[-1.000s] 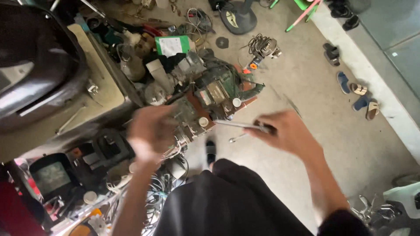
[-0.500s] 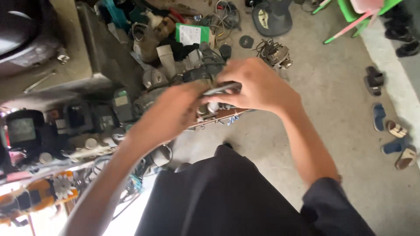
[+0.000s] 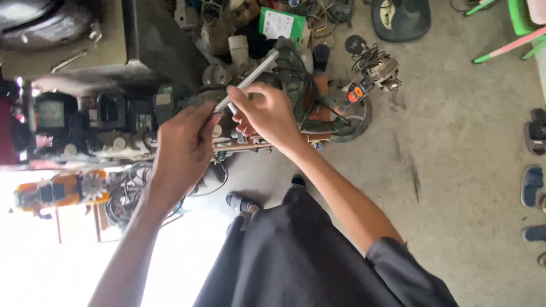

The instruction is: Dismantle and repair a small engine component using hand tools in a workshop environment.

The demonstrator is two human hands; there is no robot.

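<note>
Pinching a slim grey metal rod (image 3: 245,83) at its lower end, the left hand (image 3: 182,145) closes finger and thumb on it, while the right hand (image 3: 267,113) curls around the same rod just above, fingers bent over the shaft; the rod slants up and away from both hands toward the clutter beyond. Right under the hands lies a greenish machine (image 3: 296,91) wound with black cables, resting on a plank on the concrete floor (image 3: 455,170). My judgement is that the rod could slip from so light a two-hand pinch and drop into the cables below, or its far tip could snag a wire or knock the white plastic pipe piece (image 3: 239,50) standing just beyond the right hand; the crowding around the hands makes any swing risky. Beyond the rod's upper end stands a green box (image 3: 281,24) with a white rectangular label on its face. Off to the right of the right hand sits a small motor part with an orange tag (image 3: 355,94). Well to the left of the left hand, an orange power tool (image 3: 54,190) lies on a low bench (image 3: 74,162).
</note>
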